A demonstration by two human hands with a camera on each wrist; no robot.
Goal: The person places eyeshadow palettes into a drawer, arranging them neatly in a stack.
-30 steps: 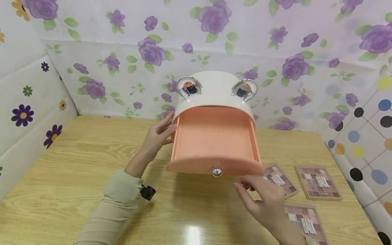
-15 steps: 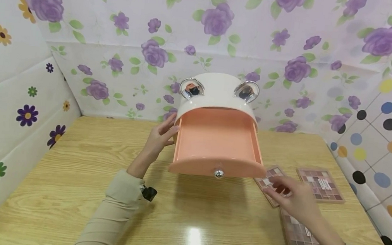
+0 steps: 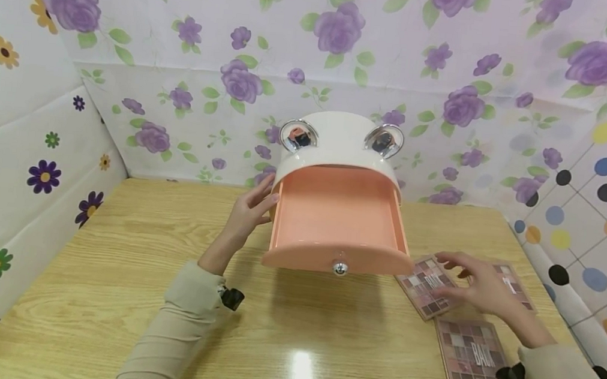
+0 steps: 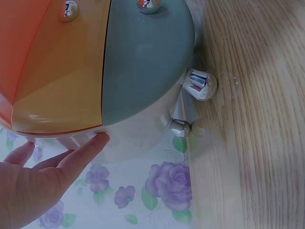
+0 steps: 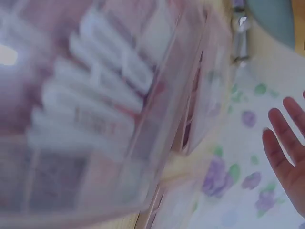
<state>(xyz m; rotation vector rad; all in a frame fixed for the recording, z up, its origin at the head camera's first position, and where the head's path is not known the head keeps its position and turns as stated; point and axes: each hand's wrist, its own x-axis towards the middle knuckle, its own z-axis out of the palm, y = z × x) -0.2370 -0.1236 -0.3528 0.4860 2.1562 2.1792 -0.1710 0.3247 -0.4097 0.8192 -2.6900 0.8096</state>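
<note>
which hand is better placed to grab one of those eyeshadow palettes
Probably the right hand: it hovers right by the eyeshadow palettes and holds nothing. The left hand is farther from them, touching the side of the drawer organizer.

The table (image 3: 113, 257) was of yellowish wood with visible grain, and a white shine (image 3: 301, 376) appeared on it in front of the box (image 3: 342, 199). The box stood there upon metal feet (image 4: 200, 86). Also flat on the wood, the first palette (image 3: 422, 287) lay near the box's right front, the second palette (image 3: 514, 284), partly hidden, farther right, and the third palette (image 3: 468, 355) nearer the viewer.
</note>
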